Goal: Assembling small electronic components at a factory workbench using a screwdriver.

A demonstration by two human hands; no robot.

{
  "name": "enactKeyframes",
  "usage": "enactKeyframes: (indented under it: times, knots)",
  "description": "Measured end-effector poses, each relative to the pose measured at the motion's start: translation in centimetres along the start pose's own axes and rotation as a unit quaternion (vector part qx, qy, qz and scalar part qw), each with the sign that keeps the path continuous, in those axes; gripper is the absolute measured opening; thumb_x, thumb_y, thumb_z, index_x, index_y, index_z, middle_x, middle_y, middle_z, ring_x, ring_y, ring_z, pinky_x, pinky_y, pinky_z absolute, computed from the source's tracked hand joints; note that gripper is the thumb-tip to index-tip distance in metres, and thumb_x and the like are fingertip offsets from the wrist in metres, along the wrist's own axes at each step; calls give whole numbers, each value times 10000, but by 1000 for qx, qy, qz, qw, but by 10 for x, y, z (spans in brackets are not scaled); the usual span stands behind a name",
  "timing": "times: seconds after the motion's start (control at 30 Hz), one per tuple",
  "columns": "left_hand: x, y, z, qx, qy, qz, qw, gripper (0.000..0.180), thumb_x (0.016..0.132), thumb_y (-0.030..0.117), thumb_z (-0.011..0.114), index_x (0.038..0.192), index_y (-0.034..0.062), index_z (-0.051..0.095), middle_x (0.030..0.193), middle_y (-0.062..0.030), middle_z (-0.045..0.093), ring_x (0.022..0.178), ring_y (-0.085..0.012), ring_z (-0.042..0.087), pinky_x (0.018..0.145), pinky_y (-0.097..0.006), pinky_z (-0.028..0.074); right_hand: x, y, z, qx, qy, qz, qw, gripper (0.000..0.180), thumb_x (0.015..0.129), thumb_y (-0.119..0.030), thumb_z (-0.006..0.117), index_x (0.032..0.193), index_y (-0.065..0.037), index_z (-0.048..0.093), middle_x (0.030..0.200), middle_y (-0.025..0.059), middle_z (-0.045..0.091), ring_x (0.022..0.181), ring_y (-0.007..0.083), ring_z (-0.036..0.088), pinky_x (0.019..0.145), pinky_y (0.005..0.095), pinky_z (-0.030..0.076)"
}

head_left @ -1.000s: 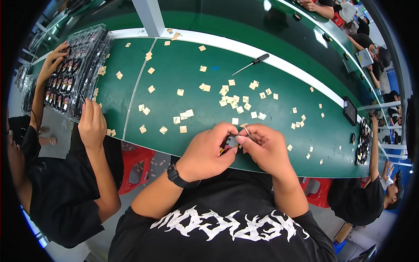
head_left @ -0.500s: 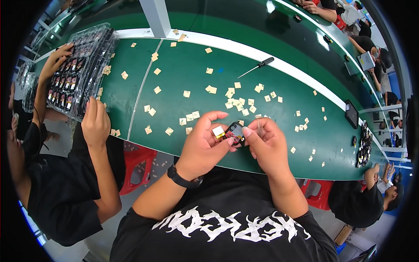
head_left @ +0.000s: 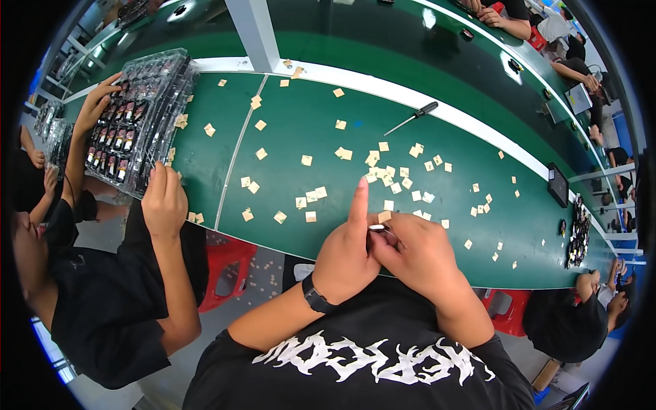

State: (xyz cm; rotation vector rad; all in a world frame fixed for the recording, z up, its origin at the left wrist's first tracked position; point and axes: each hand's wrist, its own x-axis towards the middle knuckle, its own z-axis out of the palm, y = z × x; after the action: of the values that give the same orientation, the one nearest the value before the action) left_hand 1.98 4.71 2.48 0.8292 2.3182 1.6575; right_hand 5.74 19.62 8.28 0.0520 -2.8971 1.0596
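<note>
My hands meet above the near edge of the table, around a small black electronic device [head_left: 374, 229]. Only a dark sliver of it with a whitish end shows; the hands cover the rest. My left hand [head_left: 345, 256], with a black watch [head_left: 317, 298] on its wrist, points its index finger up the table while its other fingers close at the device. My right hand [head_left: 422, 251] is curled, thumb and fingers pinched on the device's side. A tan paper square [head_left: 384, 216] shows just beyond the right fingertips.
Tan paper squares [head_left: 389, 172] lie scattered over the green table [head_left: 294, 116]. A black-handled screwdriver [head_left: 418, 115] lies near the far rail. At left, a co-worker's hands touch stacked clear trays [head_left: 133, 123] of small devices. A black box [head_left: 557, 184] and piled black parts [head_left: 578, 232] sit at right.
My hands have come together and turned, hiding the device's face, circuit board and white-and-yellow piece that showed before. My left index finger has straightened. The whole view has shifted slightly.
</note>
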Motion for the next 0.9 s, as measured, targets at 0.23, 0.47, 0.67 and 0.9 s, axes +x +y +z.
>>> enactKeyframes:
  times: [0.23, 0.47, 0.67, 0.9]
  knots:
    - [1, -1, 3, -79, 1, -23, 997, 919, 885, -45, 594, 1600, 36, 23, 1065, -144, 704, 870, -301, 709, 763, -384, 550, -1, 1, -1, 143, 18, -6, 990, 164, 822, -48, 721, 981, -21, 688, 752, 99, 656, 595, 212, 647, 534, 334, 495]
    - [9, -4, -4, -230, 11, -134, 964, 395, 947, 28, 610, 1340, 0, 585, 976, -96, 686, 720, -133, 644, 678, -274, 538, -1, 15, -10, 232, 82, 138, 959, 139, 883, -12, 702, 1009, 24, 655, 733, 11, 627, 566, 42, 485, 513, 227, 385]
    - [10, -6, -11, -269, -11, -128, 954, 316, 1018, 32, 544, 1321, -55, 574, 1094, -106, 677, 879, -130, 676, 723, -263, 581, -2, 21, -4, 252, 64, 179, 949, 143, 891, -40, 730, 983, 30, 646, 731, 5, 653, 612, 15, 530, 544, 201, 428]
    - [9, -7, -8, -347, 10, -148, 926, 250, 1013, 32, 555, 1241, -60, 598, 1056, -95, 689, 872, -119, 691, 751, -264, 581, -5, 14, 1, 349, 56, 244, 903, 105, 880, -42, 741, 924, 14, 664, 746, -18, 665, 619, 4, 527, 545, 193, 431]
